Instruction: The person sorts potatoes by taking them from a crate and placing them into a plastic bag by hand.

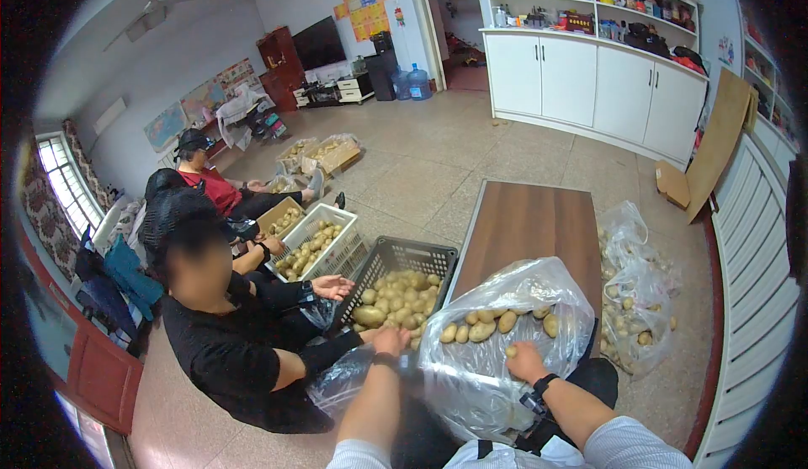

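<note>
My right hand is closed on a small potato, over the open clear plastic bag. Several potatoes lie inside this bag, towards its far side. My left hand is at the near edge of the dark plastic crate, beside the heap of potatoes. Its fingers are blurred, and whether they hold anything cannot be made out. A co-worker's open hand is at the crate's left side.
A brown table stands ahead. Filled plastic bags lie on the floor to its right. A person in black sits close on my left, with a white crate of potatoes and other people beyond.
</note>
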A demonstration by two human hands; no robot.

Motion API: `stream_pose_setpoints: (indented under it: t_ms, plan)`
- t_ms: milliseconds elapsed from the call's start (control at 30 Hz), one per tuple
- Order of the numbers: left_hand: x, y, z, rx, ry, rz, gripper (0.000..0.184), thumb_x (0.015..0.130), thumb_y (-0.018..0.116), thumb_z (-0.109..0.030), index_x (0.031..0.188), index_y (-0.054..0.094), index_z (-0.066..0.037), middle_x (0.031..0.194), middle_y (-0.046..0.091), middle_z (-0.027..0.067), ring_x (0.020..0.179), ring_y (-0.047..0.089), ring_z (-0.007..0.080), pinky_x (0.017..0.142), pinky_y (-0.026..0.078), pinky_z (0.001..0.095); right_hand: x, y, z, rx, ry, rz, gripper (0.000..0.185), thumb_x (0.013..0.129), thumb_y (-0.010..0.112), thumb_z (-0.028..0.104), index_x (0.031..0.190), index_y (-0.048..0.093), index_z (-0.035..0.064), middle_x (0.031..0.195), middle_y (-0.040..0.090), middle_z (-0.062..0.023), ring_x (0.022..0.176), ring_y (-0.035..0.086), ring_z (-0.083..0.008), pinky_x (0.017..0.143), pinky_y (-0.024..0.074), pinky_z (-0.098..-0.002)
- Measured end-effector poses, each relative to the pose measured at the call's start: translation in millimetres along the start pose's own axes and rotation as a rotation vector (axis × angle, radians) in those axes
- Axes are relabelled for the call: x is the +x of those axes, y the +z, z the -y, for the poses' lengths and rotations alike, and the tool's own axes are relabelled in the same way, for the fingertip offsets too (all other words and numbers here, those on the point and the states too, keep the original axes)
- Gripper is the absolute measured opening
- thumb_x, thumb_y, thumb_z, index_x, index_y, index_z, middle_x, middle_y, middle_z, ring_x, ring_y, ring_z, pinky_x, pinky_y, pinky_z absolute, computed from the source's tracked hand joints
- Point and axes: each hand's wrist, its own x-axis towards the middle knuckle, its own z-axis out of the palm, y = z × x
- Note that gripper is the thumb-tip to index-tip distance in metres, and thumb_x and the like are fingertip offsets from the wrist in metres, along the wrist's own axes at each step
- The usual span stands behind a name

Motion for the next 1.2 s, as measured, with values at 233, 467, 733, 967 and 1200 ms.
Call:
stream_pose_setpoints:
  t_ms: [233,467,733,967,1200]
  plan:
    - [-30.6,5.4,-117.7,-1.035,-0.537,0.097,0.009,0.082,0.06,-0.013,0.085,0.052,-0.009,0.082,0.057,0.0098,0.077,0.061,0.0312,0.058,0.048,0.043,8.9,7.2,-3.1,0.097,0.122,-0.001,0.039,0.08,0.061,0.034,0.094,0.061,-0.0019,0.081,0.063,-0.0233,0.078,0.061,-0.0419,0.073,0.0475,-0.0478]
    - [-52.6,27.8,-170.8,-0.681,-0.599,0.357,0.034,0.09,0.06,-0.02,0.115,0.046,-0.001,0.103,0.056,0.016,0.084,0.063,0.0307,0.069,0.056,0.0431,19.2,0.6,26.5,0.388,0.095,0.223,0.04,0.089,0.054,0.039,0.089,0.061,-0.0005,0.066,0.057,-0.0074,0.058,0.055,-0.0203,0.056,0.0445,-0.037]
    - [-73.7,51.9,-215.0,-0.535,-0.71,0.731,0.032,0.094,0.055,-0.029,0.114,0.047,-0.007,0.106,0.057,0.0106,0.076,0.064,0.0238,0.061,0.055,0.0336,29.5,-7.0,76.0,0.641,0.044,0.423,0.033,0.096,0.049,0.039,0.083,0.053,0.0088,0.063,0.044,0.0034,0.053,0.041,-0.0068,0.046,0.0346,-0.0235]
    - [-83.5,66.1,-228.8,-0.547,-0.679,0.966,0.027,0.094,0.055,-0.029,0.109,0.053,-0.006,0.092,0.063,0.0059,0.074,0.065,0.0172,0.055,0.051,0.0285,28.1,-23.4,97.2,0.728,-0.017,0.524,0.046,0.095,0.041,0.044,0.081,0.058,0.0039,0.061,0.054,-0.0066,0.054,0.053,-0.0165,0.051,0.0407,-0.0334]
    - [-85.1,66.3,-228.8,-0.546,-0.678,0.899,0.025,0.093,0.057,-0.027,0.104,0.054,-0.005,0.087,0.064,0.0043,0.065,0.061,0.0132,0.05,0.048,0.0256,31.1,-11.5,85.3,0.68,-0.016,0.496,0.037,0.098,0.044,0.04,0.086,0.056,0.0067,0.065,0.048,0.0031,0.054,0.046,-0.0073,0.049,0.039,-0.0228]
